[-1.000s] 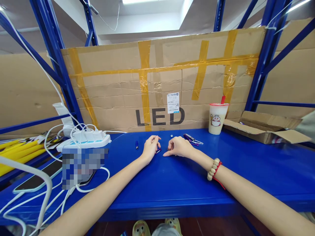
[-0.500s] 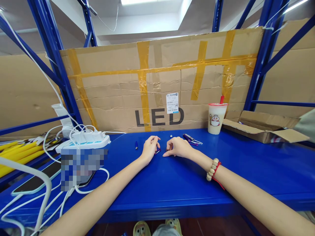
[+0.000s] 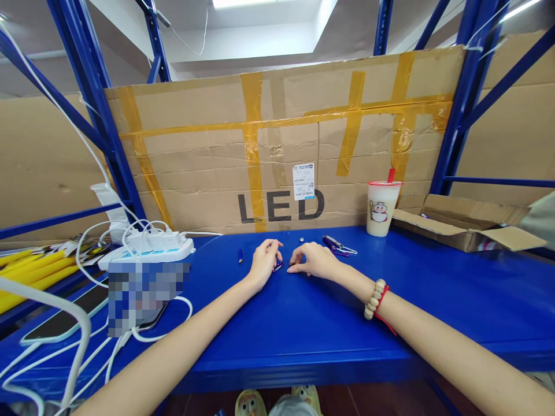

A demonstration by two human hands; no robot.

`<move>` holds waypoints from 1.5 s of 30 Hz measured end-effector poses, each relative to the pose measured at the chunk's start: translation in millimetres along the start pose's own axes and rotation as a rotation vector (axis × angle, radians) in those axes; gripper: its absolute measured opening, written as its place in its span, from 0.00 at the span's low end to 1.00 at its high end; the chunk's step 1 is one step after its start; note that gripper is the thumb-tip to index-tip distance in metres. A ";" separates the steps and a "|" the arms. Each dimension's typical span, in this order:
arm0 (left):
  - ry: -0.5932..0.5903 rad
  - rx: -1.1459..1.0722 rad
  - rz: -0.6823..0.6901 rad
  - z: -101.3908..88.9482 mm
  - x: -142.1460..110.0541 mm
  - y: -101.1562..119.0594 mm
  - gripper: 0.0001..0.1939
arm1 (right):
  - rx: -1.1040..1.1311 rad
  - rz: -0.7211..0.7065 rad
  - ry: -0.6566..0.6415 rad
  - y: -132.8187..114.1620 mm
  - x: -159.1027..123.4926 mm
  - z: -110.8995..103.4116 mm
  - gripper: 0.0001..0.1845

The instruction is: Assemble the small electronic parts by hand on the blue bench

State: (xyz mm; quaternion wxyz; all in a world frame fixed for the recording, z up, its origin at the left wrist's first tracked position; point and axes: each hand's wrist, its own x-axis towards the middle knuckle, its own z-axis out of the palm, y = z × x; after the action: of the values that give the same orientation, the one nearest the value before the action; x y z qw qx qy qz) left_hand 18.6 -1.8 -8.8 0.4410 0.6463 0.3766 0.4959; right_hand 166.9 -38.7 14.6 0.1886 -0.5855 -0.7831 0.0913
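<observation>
Both hands rest on the blue shelf (image 3: 303, 323) in front of a taped cardboard sheet marked LED. My left hand (image 3: 264, 260) is curled, its fingers pinched on a small purple part (image 3: 278, 266) that lies against the surface. My right hand (image 3: 313, 259) sits close beside it with fingers bent down to the shelf; what they hold, if anything, is hidden. A small blue cylinder (image 3: 240, 255) lies left of my left hand. A tiny silver piece (image 3: 302, 238) and a purple tool with metal clips (image 3: 337, 245) lie just beyond my right hand.
A white power strip (image 3: 147, 248) with plugs and loose white cables sits at the left, above a phone (image 3: 65, 320). Yellow sticks (image 3: 30, 268) lie far left. A drink cup (image 3: 381, 209) and an open cardboard box (image 3: 468, 228) stand at the right. Blue rack posts frame both sides.
My right hand has edged slightly toward my left hand. The left hand keeps its pinch on the purple part.
</observation>
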 end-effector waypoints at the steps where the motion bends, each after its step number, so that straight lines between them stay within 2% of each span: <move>1: 0.000 0.002 -0.003 0.0 0.0 0.1 0.13 | -0.007 -0.004 0.000 -0.6 -0.1 -0.1 0.10; 7: -0.006 0.005 -0.013 0.2 -0.3 0.4 0.13 | -0.047 -0.013 0.041 -0.5 0.0 1.1 0.06; 18: -0.004 -0.004 -0.005 0.6 -0.2 0.5 0.13 | 0.014 -0.028 0.046 2.1 -0.9 -0.2 0.02; 45: -0.006 -0.026 0.006 0.6 0.1 -0.2 0.13 | -0.060 -0.038 0.048 -2.0 -1.3 -0.4 0.06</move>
State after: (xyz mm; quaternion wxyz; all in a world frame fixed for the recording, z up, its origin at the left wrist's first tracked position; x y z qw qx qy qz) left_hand 19.2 -1.8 -9.0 0.4490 0.6430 0.3667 0.5005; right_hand 165.6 -40.6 15.4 0.1914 -0.5780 -0.7917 0.0500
